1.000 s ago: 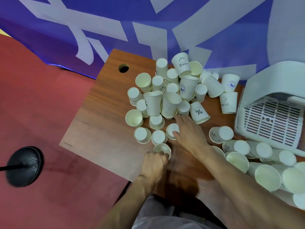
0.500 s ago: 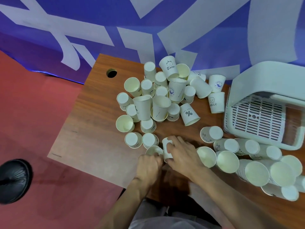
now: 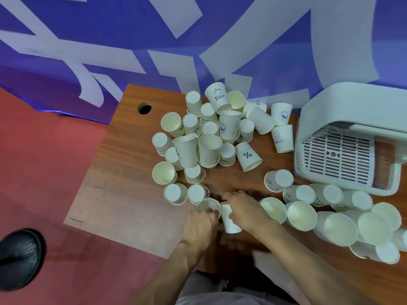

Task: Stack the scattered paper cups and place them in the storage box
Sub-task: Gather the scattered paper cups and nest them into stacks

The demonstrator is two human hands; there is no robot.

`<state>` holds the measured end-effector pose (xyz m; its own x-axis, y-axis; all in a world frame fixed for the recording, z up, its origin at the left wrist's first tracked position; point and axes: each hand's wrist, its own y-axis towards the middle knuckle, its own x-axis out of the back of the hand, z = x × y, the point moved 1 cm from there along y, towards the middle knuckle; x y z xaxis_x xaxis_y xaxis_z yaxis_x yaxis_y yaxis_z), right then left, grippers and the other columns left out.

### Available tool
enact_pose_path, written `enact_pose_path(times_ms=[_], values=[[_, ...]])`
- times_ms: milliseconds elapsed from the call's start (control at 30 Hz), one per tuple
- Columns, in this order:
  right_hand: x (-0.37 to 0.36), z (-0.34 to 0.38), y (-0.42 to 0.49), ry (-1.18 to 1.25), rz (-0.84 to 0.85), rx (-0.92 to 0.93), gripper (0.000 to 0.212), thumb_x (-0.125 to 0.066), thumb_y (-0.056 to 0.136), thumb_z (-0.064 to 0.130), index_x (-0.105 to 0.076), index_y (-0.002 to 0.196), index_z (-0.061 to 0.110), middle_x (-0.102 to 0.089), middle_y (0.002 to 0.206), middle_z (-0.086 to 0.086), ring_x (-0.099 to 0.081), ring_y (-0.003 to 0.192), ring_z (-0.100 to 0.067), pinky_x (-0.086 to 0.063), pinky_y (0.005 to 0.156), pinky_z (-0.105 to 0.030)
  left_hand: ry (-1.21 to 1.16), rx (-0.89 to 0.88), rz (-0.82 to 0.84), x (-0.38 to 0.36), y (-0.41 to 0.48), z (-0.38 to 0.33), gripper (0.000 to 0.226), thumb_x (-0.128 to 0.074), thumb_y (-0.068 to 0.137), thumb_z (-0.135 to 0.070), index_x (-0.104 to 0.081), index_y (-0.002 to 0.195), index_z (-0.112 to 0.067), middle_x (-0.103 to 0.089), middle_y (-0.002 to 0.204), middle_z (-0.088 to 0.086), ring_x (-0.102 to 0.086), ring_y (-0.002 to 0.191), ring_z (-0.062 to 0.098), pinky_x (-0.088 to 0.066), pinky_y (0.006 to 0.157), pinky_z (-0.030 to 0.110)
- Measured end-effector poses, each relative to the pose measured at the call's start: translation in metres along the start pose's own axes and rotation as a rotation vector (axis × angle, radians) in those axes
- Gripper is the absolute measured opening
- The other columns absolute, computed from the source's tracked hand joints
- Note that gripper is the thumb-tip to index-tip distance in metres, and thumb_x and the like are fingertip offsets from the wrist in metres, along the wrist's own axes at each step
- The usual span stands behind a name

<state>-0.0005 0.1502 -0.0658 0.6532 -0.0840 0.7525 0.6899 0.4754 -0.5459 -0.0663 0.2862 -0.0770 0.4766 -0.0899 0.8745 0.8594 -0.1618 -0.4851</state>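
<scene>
Several white paper cups [image 3: 209, 137] lie scattered in a heap on the wooden table [image 3: 123, 164], some upright, some upside down, some tipped over. My left hand [image 3: 201, 225] grips an open cup [image 3: 208, 206] near the table's front edge. Right beside it, my right hand [image 3: 247, 211] holds another paper cup [image 3: 229, 221], tilted with its base toward the first cup. The white slotted storage box [image 3: 352, 139] lies on its side at the right. Stacks of nested cups [image 3: 339, 230] lie on their sides in front of the box.
A round cable hole [image 3: 144, 108] is in the table's far left corner. A blue and white banner [image 3: 154, 40] hangs behind the table. A black round stand base [image 3: 19, 258] sits on the red floor at lower left.
My right hand picked an upside-down cup from the heap's near edge and drew it back beside the cup in my left hand. The view shifted a little.
</scene>
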Motion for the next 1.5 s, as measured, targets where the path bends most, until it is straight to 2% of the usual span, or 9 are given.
enact_pose_path(times_ms=[67,233,367,467,633,933,1200,1333,1500], values=[[-0.002,-0.002,-0.004,-0.045,-0.038,0.019,0.032,-0.062,0.084,0.004,-0.056,0.113,0.016,-0.064,0.113,-0.001,-0.052,0.113,-0.024,-0.045,0.084,-0.033,0.045,-0.019,-0.03,0.005,-0.004,-0.001,0.018,-0.07,0.078,-0.033,-0.066,0.093,-0.024,-0.067,0.073,-0.002,-0.063,0.054,0.021,0.0,0.048,0.026],[0.0,-0.009,-0.022,0.063,-0.164,0.034,0.025,-0.058,0.087,0.014,-0.062,0.111,0.021,-0.067,0.107,0.002,-0.052,0.109,-0.022,-0.045,0.09,-0.034,0.004,-0.059,-0.128,0.025,-0.002,0.0,0.03,-0.086,0.053,-0.036,-0.06,0.065,-0.024,-0.055,0.053,-0.003,-0.049,0.033,0.019,-0.01,0.044,0.022],[0.017,-0.018,-0.043,0.086,-0.426,-0.027,0.016,-0.075,0.074,0.021,-0.071,0.088,0.028,-0.07,0.081,0.009,-0.059,0.088,-0.019,-0.05,0.078,-0.034,-0.042,-0.128,-0.305,0.06,-0.002,-0.006,0.024,-0.064,0.072,-0.04,-0.054,0.061,-0.021,-0.05,0.05,-0.001,-0.048,0.033,0.022,-0.018,0.04,0.02],[0.031,-0.032,-0.058,0.126,-0.633,-0.07,0.014,-0.08,0.073,0.023,-0.073,0.084,0.028,-0.069,0.077,0.011,-0.062,0.08,-0.02,-0.051,0.072,-0.035,-0.047,-0.172,-0.374,0.084,0.003,-0.017,0.032,-0.08,0.061,-0.029,-0.05,0.06,-0.021,-0.049,0.05,0.0,-0.049,0.036,0.024,-0.018,0.041,0.02],[0.049,-0.061,-0.096,0.158,-0.856,-0.219,0.01,-0.078,0.079,0.024,-0.072,0.086,0.028,-0.068,0.079,0.011,-0.063,0.073,-0.018,-0.049,0.058,-0.031,-0.033,-0.229,-0.424,0.115,0.011,-0.05,0.038,-0.083,0.059,-0.02,-0.045,0.06,-0.021,-0.047,0.053,-0.001,-0.048,0.04,0.025,-0.017,0.042,0.023],[0.017,-0.09,-0.173,0.291,-0.904,-0.453,0.015,-0.074,0.081,0.025,-0.069,0.093,0.032,-0.057,0.074,0.014,-0.062,0.072,-0.012,-0.047,0.057,-0.03,0.033,-0.482,-0.375,0.117,-0.01,-0.098,0.034,-0.082,0.055,-0.021,-0.049,0.06,-0.023,-0.047,0.056,-0.004,-0.047,0.045,0.019,-0.016,0.044,0.023],[-0.004,-0.097,-0.179,0.283,-0.819,-0.47,0.014,-0.071,0.08,0.027,-0.068,0.092,0.034,-0.061,0.078,0.009,-0.067,0.075,-0.015,-0.052,0.058,-0.035,0.11,-0.515,-0.247,0.097,-0.006,-0.103,0.038,-0.087,0.047,-0.02,-0.05,0.054,-0.021,-0.047,0.051,-0.002,-0.047,0.041,0.021,-0.012,0.043,0.022],[-0.007,-0.097,-0.178,0.278,-0.8,-0.469,0.013,-0.069,0.081,0.028,-0.068,0.092,0.034,-0.061,0.079,0.008,-0.067,0.074,-0.015,-0.051,0.058,-0.033,0.134,-0.5,-0.204,0.092,0.0,-0.106,0.041,-0.087,0.038,-0.017,-0.048,0.049,-0.02,-0.045,0.047,-0.003,-0.045,0.039,0.02,0.003,0.049,0.021],[-0.013,-0.098,-0.175,0.262,-0.727,-0.45,0.009,-0.065,0.084,0.03,-0.067,0.092,0.033,-0.059,0.078,0.01,-0.065,0.08,-0.016,-0.044,0.06,-0.03,0.164,-0.496,-0.147,0.07,0.013,-0.106,0.042,-0.09,0.034,-0.022,-0.05,0.046,-0.019,-0.046,0.046,-0.003,-0.047,0.039,0.018,-0.009,0.043,0.022]])
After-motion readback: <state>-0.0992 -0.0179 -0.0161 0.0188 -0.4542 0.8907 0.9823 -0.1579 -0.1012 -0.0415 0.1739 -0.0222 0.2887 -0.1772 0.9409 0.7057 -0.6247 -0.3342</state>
